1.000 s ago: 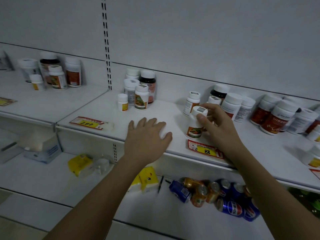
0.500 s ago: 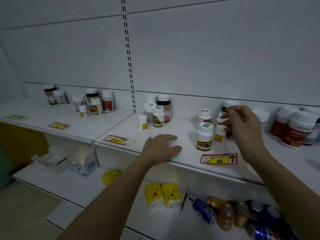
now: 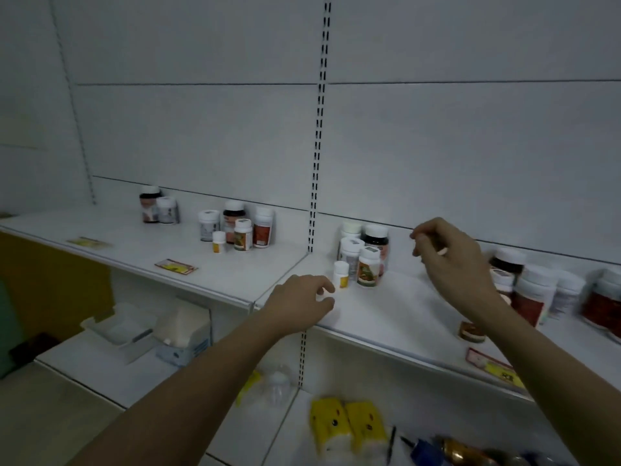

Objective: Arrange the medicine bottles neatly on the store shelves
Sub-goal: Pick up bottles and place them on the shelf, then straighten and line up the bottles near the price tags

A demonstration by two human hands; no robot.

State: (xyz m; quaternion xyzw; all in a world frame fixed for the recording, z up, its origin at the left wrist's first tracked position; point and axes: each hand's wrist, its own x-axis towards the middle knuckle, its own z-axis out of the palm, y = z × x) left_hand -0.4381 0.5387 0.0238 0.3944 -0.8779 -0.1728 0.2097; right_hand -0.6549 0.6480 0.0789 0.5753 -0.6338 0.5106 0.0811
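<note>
On the white metal shelf (image 3: 386, 307), a cluster of white-capped medicine bottles (image 3: 363, 257) stands centre frame against the back wall. A second white-capped bottle cluster (image 3: 235, 227) stands left of the slotted metal upright (image 3: 317, 163); further bottles (image 3: 537, 290) crowd the right edge.

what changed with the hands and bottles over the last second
The right hand let go of the white bottle with the orange label, which it gripped by the cap a second ago, and rose clear; it now hangs over the shelf with fingers loosely curled, holding nothing. That bottle stands near the front edge, mostly hidden behind the wrist. The left hand stayed resting on the shelf. The other bottles look unmoved; the camera swung left.
</note>
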